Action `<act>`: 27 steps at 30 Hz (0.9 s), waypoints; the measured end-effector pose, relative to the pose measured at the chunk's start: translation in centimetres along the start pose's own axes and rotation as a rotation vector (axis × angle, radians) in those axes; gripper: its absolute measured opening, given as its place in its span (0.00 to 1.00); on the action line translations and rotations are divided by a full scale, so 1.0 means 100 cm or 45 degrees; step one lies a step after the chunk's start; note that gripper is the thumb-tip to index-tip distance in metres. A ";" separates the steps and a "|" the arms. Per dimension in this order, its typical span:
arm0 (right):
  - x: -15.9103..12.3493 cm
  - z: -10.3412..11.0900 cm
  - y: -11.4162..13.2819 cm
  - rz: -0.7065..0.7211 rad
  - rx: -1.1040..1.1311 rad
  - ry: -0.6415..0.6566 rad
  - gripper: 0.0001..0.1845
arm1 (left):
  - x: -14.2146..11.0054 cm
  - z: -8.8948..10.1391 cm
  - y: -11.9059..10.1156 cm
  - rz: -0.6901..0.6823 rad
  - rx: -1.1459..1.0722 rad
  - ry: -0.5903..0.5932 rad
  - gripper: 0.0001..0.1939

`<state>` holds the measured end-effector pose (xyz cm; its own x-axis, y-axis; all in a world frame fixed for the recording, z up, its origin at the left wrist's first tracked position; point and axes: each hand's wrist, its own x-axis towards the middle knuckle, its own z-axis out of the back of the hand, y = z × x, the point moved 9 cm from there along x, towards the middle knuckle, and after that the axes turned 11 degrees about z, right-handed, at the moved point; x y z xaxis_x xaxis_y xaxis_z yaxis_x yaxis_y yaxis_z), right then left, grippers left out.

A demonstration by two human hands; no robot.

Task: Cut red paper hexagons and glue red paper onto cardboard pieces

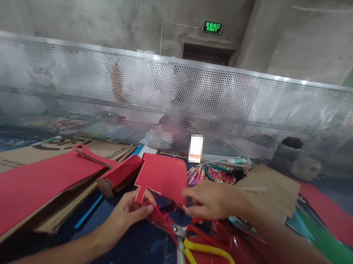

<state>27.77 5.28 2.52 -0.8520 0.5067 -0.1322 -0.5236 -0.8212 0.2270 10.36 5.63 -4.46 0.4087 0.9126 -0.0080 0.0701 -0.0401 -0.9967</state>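
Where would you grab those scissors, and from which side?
I'd take the scissors by the handles, coming from the person's right: the yellow loop and red loop sit apart on that side, with no fingers through them, while the blades point towards the left hand, so that end is best avoided.

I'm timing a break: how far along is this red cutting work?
Apparently done: the red piece has a cut, tabbed outline. In hand: left hand at its tab, right hand at its edge, scissors nearby. Remaining: unclear; its lower edge looks ragged.
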 end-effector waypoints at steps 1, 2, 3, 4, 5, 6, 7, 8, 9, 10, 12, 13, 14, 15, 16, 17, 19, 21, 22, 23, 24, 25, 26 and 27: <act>-0.001 0.012 -0.010 -0.013 0.082 -0.161 0.12 | 0.000 -0.001 -0.001 -0.009 0.009 -0.006 0.12; -0.002 0.021 -0.022 -0.048 0.215 -0.332 0.13 | -0.001 -0.001 -0.003 -0.017 0.019 -0.016 0.12; -0.004 0.025 -0.037 -0.128 0.414 -0.472 0.15 | -0.001 -0.002 -0.005 -0.021 0.022 -0.023 0.13; -0.005 0.022 -0.052 -0.215 0.642 -0.560 0.18 | -0.002 -0.003 -0.007 -0.024 0.022 -0.023 0.13; -0.005 0.017 -0.063 -0.287 0.830 -0.630 0.21 | -0.003 -0.004 -0.008 -0.024 0.019 -0.017 0.13; -0.003 0.010 -0.071 -0.339 0.984 -0.681 0.24 | -0.003 -0.005 -0.010 -0.025 0.013 -0.006 0.13; -0.002 0.004 -0.076 -0.364 1.107 -0.725 0.26 | -0.004 -0.007 -0.011 -0.027 0.009 0.006 0.13; 0.001 -0.001 -0.079 -0.369 1.203 -0.762 0.28 | -0.004 -0.008 -0.012 -0.035 0.010 0.012 0.14; 0.003 -0.005 -0.080 -0.367 1.288 -0.793 0.30 | -0.005 -0.008 -0.014 -0.044 0.017 0.007 0.15; 0.005 -0.009 -0.080 -0.369 1.368 -0.815 0.31 | -0.005 -0.008 -0.015 -0.056 0.025 -0.002 0.15; 0.007 -0.019 -0.080 -0.401 1.517 -0.822 0.35 | -0.006 -0.007 -0.017 -0.077 0.044 -0.018 0.17; 0.008 -0.023 -0.080 -0.420 1.581 -0.821 0.35 | -0.006 -0.008 -0.017 -0.078 0.051 -0.020 0.18; 0.009 -0.025 -0.079 -0.432 1.639 -0.829 0.36 | -0.006 -0.008 -0.016 -0.073 0.051 -0.015 0.18; 0.009 -0.026 -0.079 -0.427 1.692 -0.842 0.35 | -0.005 -0.008 -0.015 -0.067 0.048 -0.004 0.18; 0.010 -0.026 -0.078 -0.408 1.738 -0.863 0.35 | -0.005 -0.008 -0.014 -0.060 0.044 0.005 0.18; 0.010 -0.024 -0.078 -0.381 1.773 -0.893 0.34 | -0.004 -0.007 -0.012 -0.055 0.039 0.007 0.17; 0.010 -0.020 -0.080 -0.334 1.782 -0.966 0.32 | -0.003 -0.003 -0.008 -0.061 0.032 0.002 0.16; 0.009 -0.016 -0.084 -0.311 1.721 -1.031 0.28 | -0.003 0.001 -0.004 -0.072 0.025 -0.014 0.15; 0.008 -0.015 -0.085 -0.305 1.675 -1.060 0.26 | -0.003 0.003 -0.002 -0.067 0.022 -0.021 0.14; 0.007 -0.013 -0.087 -0.297 1.632 -1.085 0.24 | -0.003 0.004 0.000 -0.058 0.019 -0.028 0.14; 0.007 -0.012 -0.087 -0.282 1.598 -1.107 0.24 | -0.004 0.005 0.002 -0.042 0.016 -0.041 0.14; 0.006 -0.009 -0.087 -0.261 1.566 -1.119 0.24 | -0.004 0.007 0.004 -0.021 0.003 -0.063 0.14; 0.005 -0.005 -0.085 -0.233 1.524 -1.118 0.25 | -0.004 0.009 0.006 0.002 -0.031 -0.092 0.15; 0.005 0.000 -0.082 -0.200 1.471 -1.091 0.25 | -0.005 0.012 0.007 0.017 -0.086 -0.131 0.16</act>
<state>31.65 12.26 0.60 -0.3043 0.9090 0.2848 0.0412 -0.2861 0.9573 9.18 5.66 -5.27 0.3148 0.9486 -0.0328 0.1280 -0.0767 -0.9888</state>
